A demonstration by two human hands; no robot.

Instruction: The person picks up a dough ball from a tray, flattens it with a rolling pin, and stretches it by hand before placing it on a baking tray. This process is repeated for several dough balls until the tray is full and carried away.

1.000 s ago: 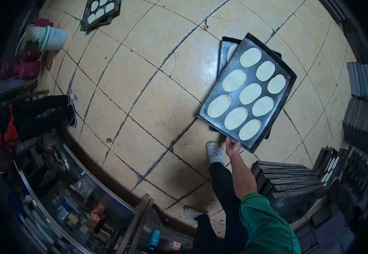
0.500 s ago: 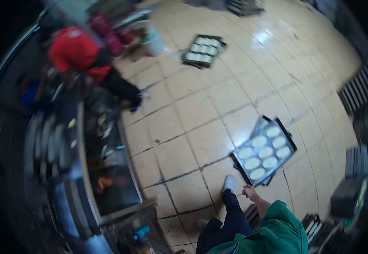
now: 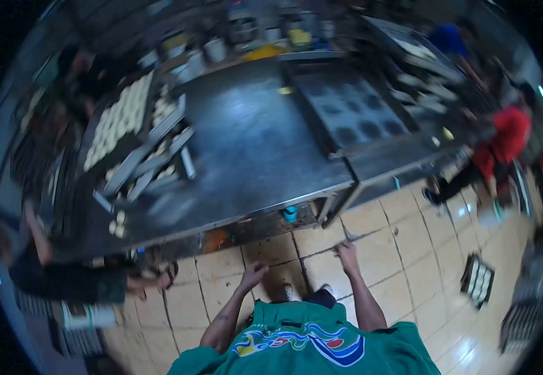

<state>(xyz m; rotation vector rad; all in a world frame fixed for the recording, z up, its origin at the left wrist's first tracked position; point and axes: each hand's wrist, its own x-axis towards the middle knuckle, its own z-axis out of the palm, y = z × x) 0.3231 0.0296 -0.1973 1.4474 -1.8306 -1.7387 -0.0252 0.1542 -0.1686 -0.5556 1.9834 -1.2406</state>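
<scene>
My left hand point(image 3: 254, 275) hangs in front of my body above the tiled floor, its fingers curled and nothing seen in them. Off to the right, my right hand point(image 3: 347, 251) is held a little farther forward, also loosely closed with no object visible. Both hands are apart from the dark metal work table point(image 3: 240, 156), whose near edge lies ahead of them. On that table rests a large dark baking tray point(image 3: 353, 103), bare of dough. Farther left, a tray of pale dough pieces point(image 3: 121, 119) lies beside several stacked metal pans point(image 3: 153, 147).
A person in red point(image 3: 509, 134) bends at the right. Another person in dark clothes point(image 3: 65, 275) is at the left edge, close to the table. A tray with pale dough point(image 3: 478, 280) lies on the floor at right. A turquoise bottle point(image 3: 290, 214) stands under the table.
My view has swung left, from the floor to the work table. The nearby floor tray of dough ovals has left view. My left hand has come into full view.
</scene>
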